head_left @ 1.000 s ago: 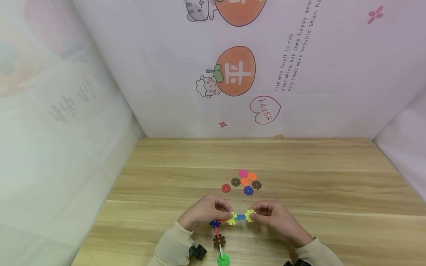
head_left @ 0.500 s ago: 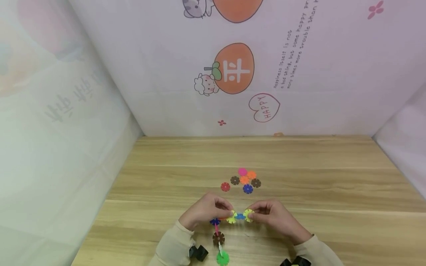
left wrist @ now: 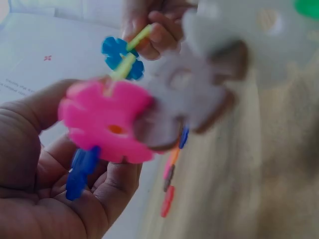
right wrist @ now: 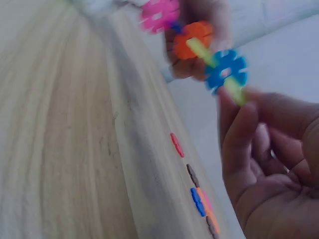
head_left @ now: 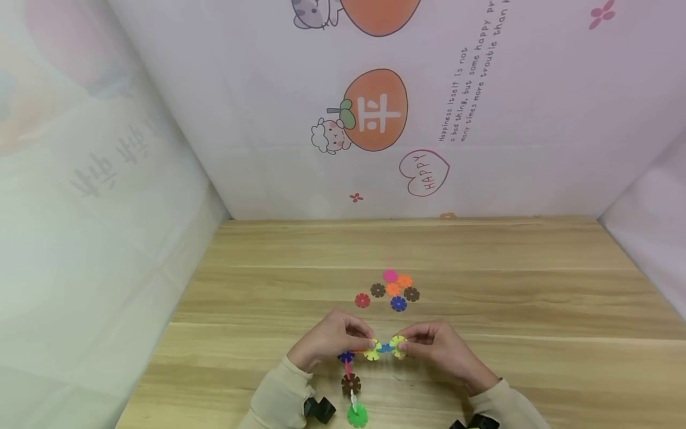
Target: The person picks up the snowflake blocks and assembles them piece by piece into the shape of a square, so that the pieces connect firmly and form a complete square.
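Note:
A chain of slotted plastic snowflake discs is between both hands. My left hand (head_left: pixel 334 336) pinches it near a yellow disc (head_left: pixel 372 354) and an orange disc (right wrist: pixel 185 47); its fingertips are partly hidden behind the discs. A blue disc (right wrist: pixel 227 70) links that yellow disc to a second yellow disc (head_left: pixel 397 342), which my right hand (head_left: pixel 447 351) pinches between thumb and forefinger. From the left hand the chain runs toward the body: dark blue disc (head_left: pixel 345 357), pink disc (left wrist: pixel 107 119), brown disc (head_left: pixel 351 385), white disc (head_left: pixel 354 400) and green disc (head_left: pixel 357 416).
Beyond the hands several loose discs lie flat on the wooden table (head_left: pixel 514 280), among them a red disc (head_left: pixel 362 300), a dark blue disc (head_left: pixel 398 304) and a pink disc (head_left: pixel 390 276). Printed cloth (head_left: pixel 268 119) stands behind the table and at its sides.
My right hand has brought its yellow disc slightly left, closer against the blue disc. The left hand keeps its grip. The head view has tilted a little.

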A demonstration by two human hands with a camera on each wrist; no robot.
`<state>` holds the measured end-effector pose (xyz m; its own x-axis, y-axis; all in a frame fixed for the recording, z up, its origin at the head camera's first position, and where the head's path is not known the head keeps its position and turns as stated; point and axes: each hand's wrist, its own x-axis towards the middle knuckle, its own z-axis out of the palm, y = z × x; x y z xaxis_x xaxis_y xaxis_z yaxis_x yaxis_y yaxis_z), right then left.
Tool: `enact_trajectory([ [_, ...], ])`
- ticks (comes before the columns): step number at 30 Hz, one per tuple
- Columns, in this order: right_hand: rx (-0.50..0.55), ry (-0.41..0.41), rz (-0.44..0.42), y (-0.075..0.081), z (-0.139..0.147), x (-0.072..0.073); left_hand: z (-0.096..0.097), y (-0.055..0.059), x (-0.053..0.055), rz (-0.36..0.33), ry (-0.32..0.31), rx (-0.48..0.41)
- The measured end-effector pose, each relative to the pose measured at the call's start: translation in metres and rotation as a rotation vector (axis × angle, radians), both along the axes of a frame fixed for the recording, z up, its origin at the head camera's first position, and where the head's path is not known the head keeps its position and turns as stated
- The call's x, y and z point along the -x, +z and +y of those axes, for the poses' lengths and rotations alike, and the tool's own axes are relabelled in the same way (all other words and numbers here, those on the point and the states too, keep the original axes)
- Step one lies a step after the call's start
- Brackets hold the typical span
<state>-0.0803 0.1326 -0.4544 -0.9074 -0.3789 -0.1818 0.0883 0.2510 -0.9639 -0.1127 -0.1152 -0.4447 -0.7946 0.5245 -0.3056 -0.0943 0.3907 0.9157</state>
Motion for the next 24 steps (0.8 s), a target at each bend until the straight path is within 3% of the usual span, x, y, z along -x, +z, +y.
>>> enact_trajectory([
  [7,-0.042,-0.01,0.017,0.0019,-0.0026,-0.0009,0.0014,-0.0014,-0.0002,-0.006,0.001,0.022],
  [16,-0.03,0.024,0.004,0.0038,0.0008,0.0009,0.0024,0.0026,0.0007,-0.003,-0.066,-0.003],
  [24,-0.084,0.032,0.029,0.0074,-0.0069,0.0036,0.0058,0.0041,-0.0002,-0.006,-0.08,-0.011],
])
